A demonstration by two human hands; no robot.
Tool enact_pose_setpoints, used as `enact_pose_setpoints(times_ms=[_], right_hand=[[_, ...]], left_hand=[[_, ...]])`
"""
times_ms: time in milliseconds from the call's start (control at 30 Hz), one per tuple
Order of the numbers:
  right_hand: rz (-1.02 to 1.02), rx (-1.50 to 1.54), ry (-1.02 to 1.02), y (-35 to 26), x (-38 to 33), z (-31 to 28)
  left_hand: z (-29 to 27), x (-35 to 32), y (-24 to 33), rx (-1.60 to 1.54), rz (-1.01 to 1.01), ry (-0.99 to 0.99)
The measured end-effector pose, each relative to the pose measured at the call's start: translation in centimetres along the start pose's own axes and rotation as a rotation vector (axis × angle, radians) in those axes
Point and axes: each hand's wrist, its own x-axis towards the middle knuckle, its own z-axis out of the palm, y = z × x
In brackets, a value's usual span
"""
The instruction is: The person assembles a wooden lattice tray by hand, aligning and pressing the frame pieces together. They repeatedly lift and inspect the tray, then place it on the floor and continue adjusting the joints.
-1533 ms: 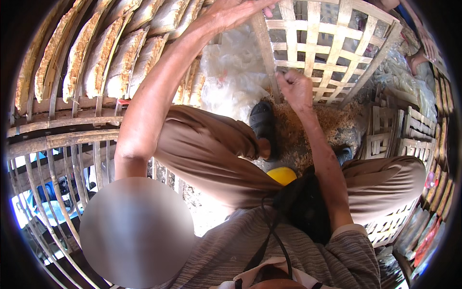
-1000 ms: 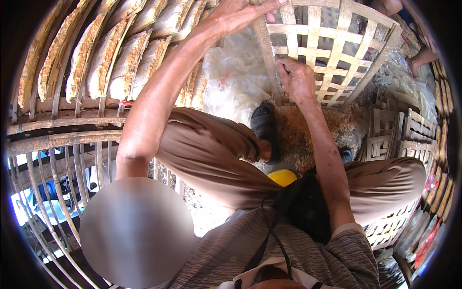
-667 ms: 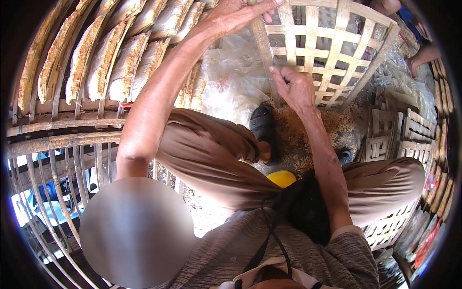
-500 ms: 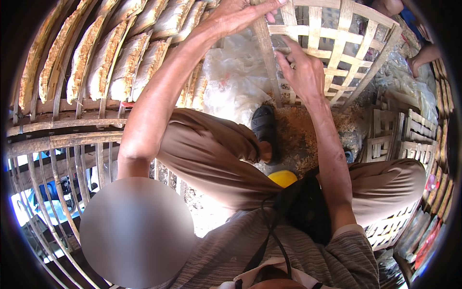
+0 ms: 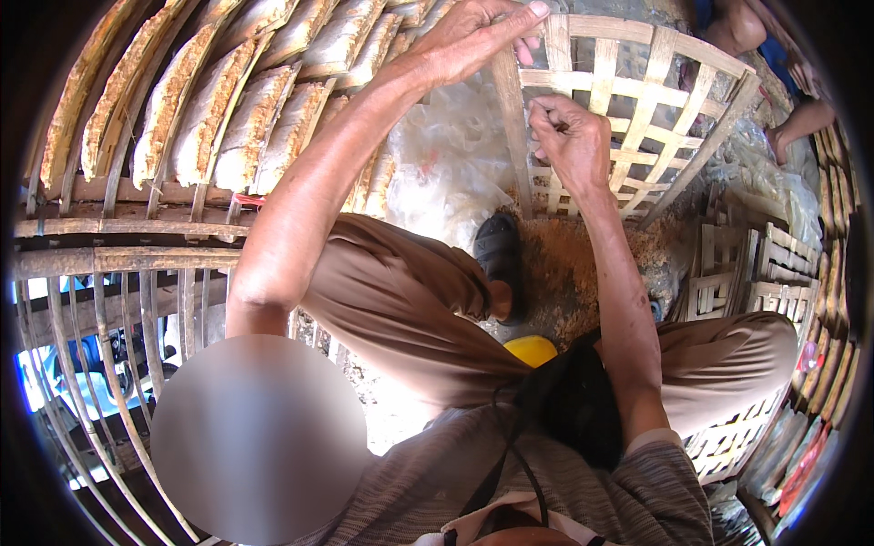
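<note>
A woven bamboo lattice frame [image 5: 648,91] with flat wooden side bars stands tilted in front of me at the top. My left hand [image 5: 473,38] is at its upper left corner, thumb laid out toward the top edge and the other fingers curled round the corner. Just inside the left side bar, my right hand [image 5: 574,144] is close to the lattice with its fingers curled into a pinch. Whatever may be between those fingertips is too small to make out.
Split bamboo pieces [image 5: 205,109] lie in rows on a slatted rack at left. Clear plastic sheets [image 5: 451,155] cover ground beyond my sandalled foot [image 5: 499,259]. More lattice frames [image 5: 783,259] stand at right, near another person's foot [image 5: 785,141]. Something yellow [image 5: 531,350] lies below.
My right hand's fingers, spread toward the side bar before, have curled into a pinch. The left hand stays at the frame's corner. The whole view has shifted slightly.
</note>
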Motion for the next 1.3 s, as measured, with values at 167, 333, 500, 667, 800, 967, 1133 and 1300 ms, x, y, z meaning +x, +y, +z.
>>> enact_pose_setpoints(times_ms=[167,333,500,667,800,967,1133,1300], right_hand=[[0.052,0.153,0.113,-2.1,-0.3,0.0],[-0.092,-0.047,0.049,-2.8,2.4,0.6],[-0.4,-0.311,0.149,-3.2,2.7,0.9],[-0.234,-0.099,0.265,-2.7,2.0,-1.2],[-0.354,-0.264,0.365,-3.0,3.8,-5.8],[-0.718,-0.872,0.379,-8.0,10.3,-13.8],[-0.145,-0.936,-0.205,-9.9,13.7,-18.7],[-0.156,-1.035,-0.433,-8.9,13.8,-22.3]], left_hand=[[-0.7,0.7,-1.4,0.092,0.001,-0.022],[-0.7,0.9,-0.8,0.179,-0.058,-0.003],[-0.2,0.8,-2.8,0.13,0.126,0.003],[-0.1,0.9,-2.7,0.125,0.109,-0.085],[0.7,1.2,-1.6,0.066,0.043,-0.026],[0.0,0.7,-2.5,0.13,-0.023,-0.003],[-0.3,1.5,-3.6,0.058,0.012,-0.058],[-0.1,0.4,-1.7,0.075,-0.143,-0.011]])
